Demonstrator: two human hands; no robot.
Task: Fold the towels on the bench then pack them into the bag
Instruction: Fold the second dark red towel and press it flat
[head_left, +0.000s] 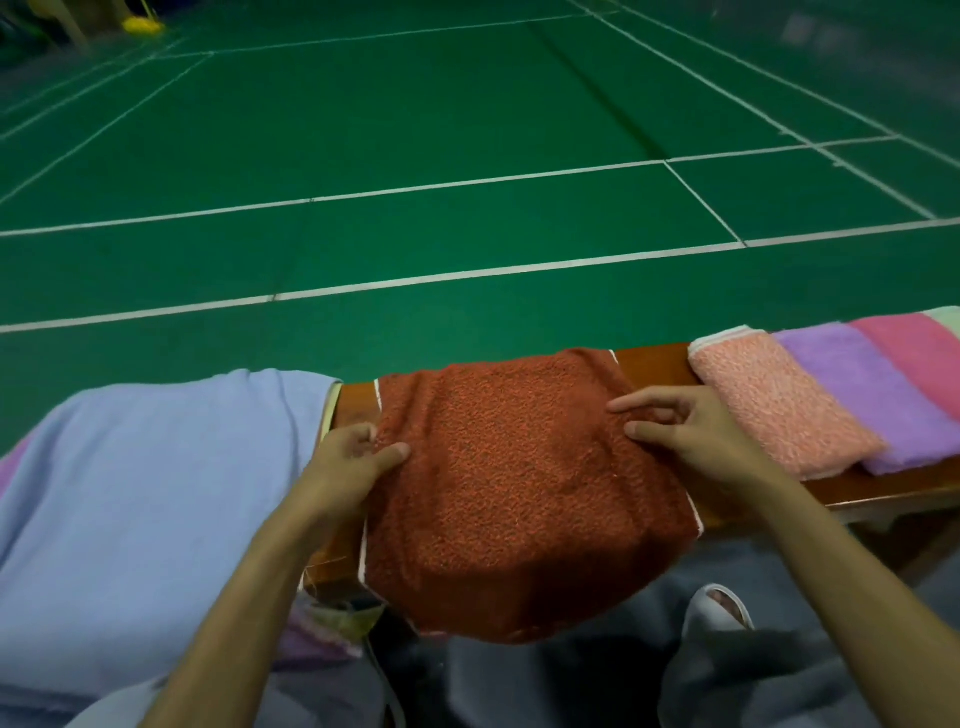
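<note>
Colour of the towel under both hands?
Rust-red terry towel with thin white edge trim; head view shows it best.

One head-worn wide-angle view looks forward and down, close over the bench (655, 364) (court floor (415, 130) stretching beyond).

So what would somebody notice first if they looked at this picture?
The big rust-red towel in the middle, draped over the wooden bench, with the left hand and right hand pinching its sides. Then the row of folded towels on the right, and the green court floor behind.
</note>
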